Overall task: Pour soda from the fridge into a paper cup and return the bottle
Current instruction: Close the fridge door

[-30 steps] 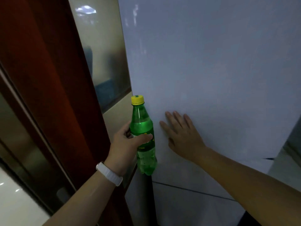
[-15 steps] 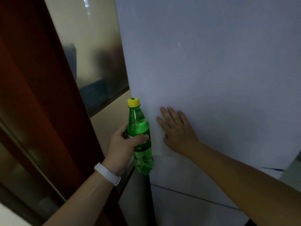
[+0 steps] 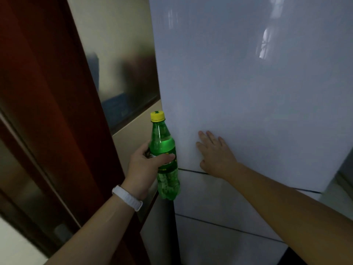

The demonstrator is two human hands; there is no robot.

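Two hands are engaged: the left grip (image 3: pixel 145 165) stays clenched round the capped green soda bottle (image 3: pixel 165 159), upright, while the right hand (image 3: pixel 214 155), just right of it, flat and released, has pressed the fridge door (image 3: pixel 257 111) shut, so pouring comes next.

The left hand (image 3: pixel 145 165) covers much of the bottle (image 3: pixel 165 161) label; both forearms run off the bottom edge.
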